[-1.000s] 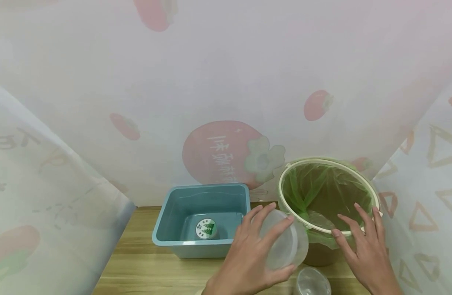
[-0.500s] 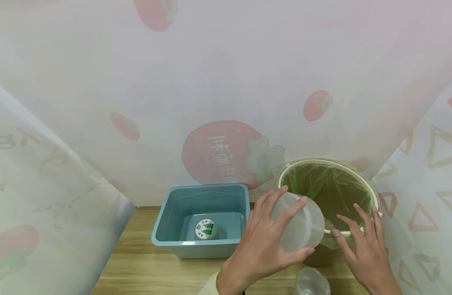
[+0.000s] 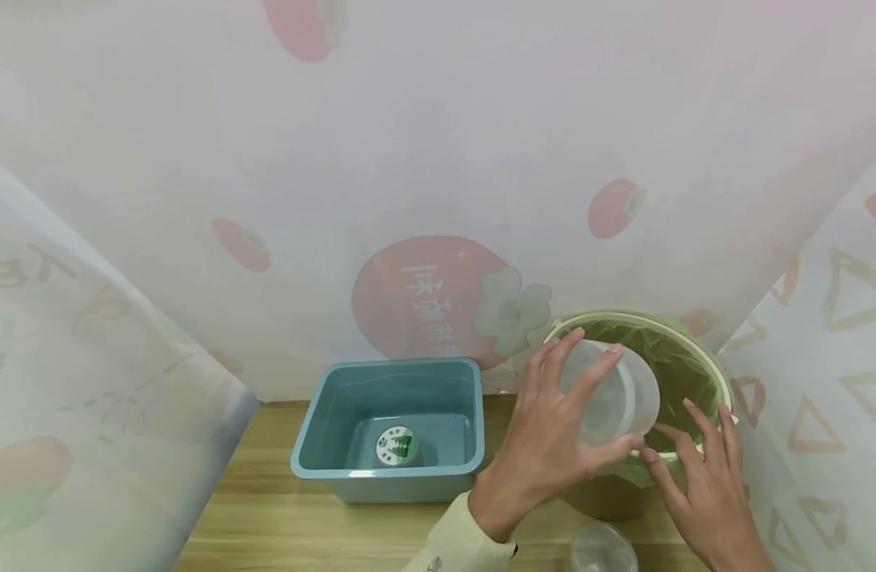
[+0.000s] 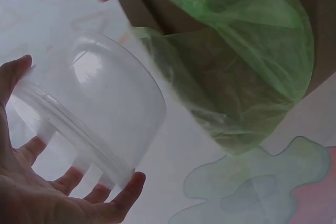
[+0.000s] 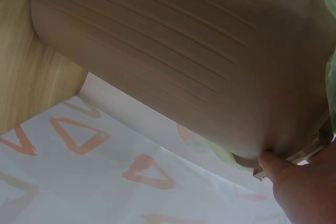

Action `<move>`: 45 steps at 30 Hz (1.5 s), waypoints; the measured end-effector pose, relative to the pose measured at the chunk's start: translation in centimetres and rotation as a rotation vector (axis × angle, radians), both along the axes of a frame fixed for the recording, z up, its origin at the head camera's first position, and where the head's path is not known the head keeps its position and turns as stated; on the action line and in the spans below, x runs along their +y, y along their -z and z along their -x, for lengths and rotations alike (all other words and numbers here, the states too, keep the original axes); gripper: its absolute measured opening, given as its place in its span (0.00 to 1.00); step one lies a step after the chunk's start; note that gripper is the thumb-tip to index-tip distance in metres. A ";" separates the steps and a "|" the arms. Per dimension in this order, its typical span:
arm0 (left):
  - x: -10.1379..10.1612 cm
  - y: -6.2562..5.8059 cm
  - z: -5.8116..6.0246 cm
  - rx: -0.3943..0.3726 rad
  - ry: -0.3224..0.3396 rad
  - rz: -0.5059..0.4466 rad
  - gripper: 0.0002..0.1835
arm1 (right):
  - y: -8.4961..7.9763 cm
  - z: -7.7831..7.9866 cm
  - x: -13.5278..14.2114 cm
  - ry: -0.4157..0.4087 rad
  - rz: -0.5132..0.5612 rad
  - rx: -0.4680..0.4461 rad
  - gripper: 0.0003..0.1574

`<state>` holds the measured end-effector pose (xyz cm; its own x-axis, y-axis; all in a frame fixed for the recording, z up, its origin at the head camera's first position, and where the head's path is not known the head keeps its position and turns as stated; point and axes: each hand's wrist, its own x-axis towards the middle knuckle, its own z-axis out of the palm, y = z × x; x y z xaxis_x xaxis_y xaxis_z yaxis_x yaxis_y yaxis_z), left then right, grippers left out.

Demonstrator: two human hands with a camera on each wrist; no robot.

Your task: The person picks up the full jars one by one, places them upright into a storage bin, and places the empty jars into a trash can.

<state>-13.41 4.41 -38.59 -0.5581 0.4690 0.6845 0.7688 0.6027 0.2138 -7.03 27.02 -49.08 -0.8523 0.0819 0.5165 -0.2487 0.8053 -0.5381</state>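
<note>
My left hand grips a round clear plastic tub, tilted on its side, with fingers and thumb spread round it. The tub overlaps the opening of the brown trash can in the head view; a ridged rim shows near the fingers in the left wrist view. A translucent green bag lines the can. My right hand holds the can's near right rim, fingers over the top, and in the right wrist view a fingertip presses the outer wall by the rim.
A blue plastic basin stands left of the can, with a small round container with a white and green lid inside. Another clear tub sits on the wood-grain table near the front. Printed cloth walls surround the table.
My left hand has carried the tub right and away from me, from beside the trash can to over its opening. The right hand has stayed at the rim.
</note>
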 end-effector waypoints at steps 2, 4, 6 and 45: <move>0.5 0.3 0.4 -0.021 -0.009 0.014 0.55 | 0.0 0.0 0.0 -0.002 0.009 -0.007 0.24; 1.0 0.7 0.9 -0.035 -0.020 0.019 0.55 | 0.0 0.1 0.0 -0.005 0.015 -0.007 0.23; 1.6 1.1 1.4 -0.041 -0.037 0.025 0.55 | -0.1 0.1 0.0 -0.003 0.013 -0.001 0.23; 6.5 2.7 3.8 -0.367 -0.248 0.476 0.43 | 0.0 -0.1 0.5 0.025 0.007 -0.038 0.24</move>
